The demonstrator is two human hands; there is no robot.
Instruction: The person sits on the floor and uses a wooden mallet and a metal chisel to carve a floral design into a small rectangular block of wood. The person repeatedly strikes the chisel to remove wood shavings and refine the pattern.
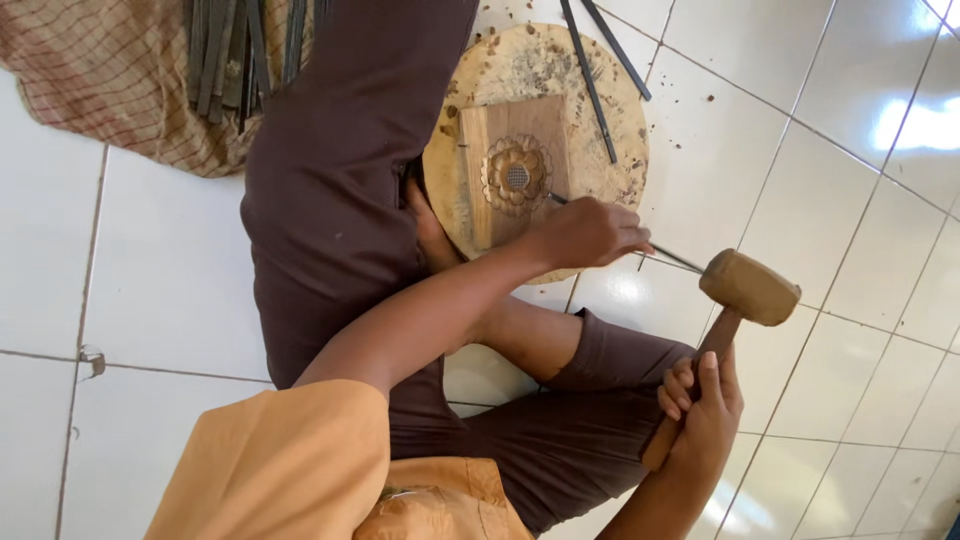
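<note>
Head view shows our left hand (585,232) clamped on a thin chisel (660,252), tip at the carved flower panel (515,172) on the round wooden block (610,160). Our right hand (703,410) grips a wooden mallet (735,310), raised over open white tile (830,200). Spare chisels (232,55) are cut off by the frame's top edge.
</note>
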